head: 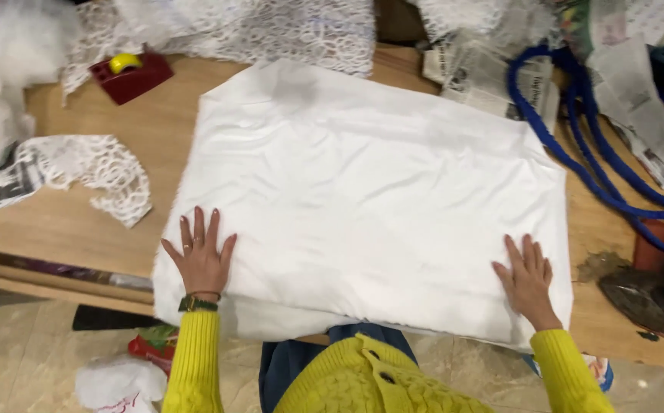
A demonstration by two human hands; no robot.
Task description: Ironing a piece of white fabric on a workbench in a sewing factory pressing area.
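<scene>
A large folded sheet of white cloth [362, 191] lies spread on a low wooden board [102, 222]; its near edge hangs over the board's front. My left hand [200, 256] rests flat on the cloth's near left corner, fingers spread, holding nothing. My right hand [527, 277] presses flat on the near right corner, fingers apart too. Both arms wear yellow knitted sleeves, and a watch sits on the left wrist.
White lace pieces lie at the left [91, 170] and along the back [271, 30]. A red block with a yellow object [129, 73] sits at back left. Newspapers [493, 73] and a blue rope [592, 145] are at the right, a dark iron [646, 298] near the right edge.
</scene>
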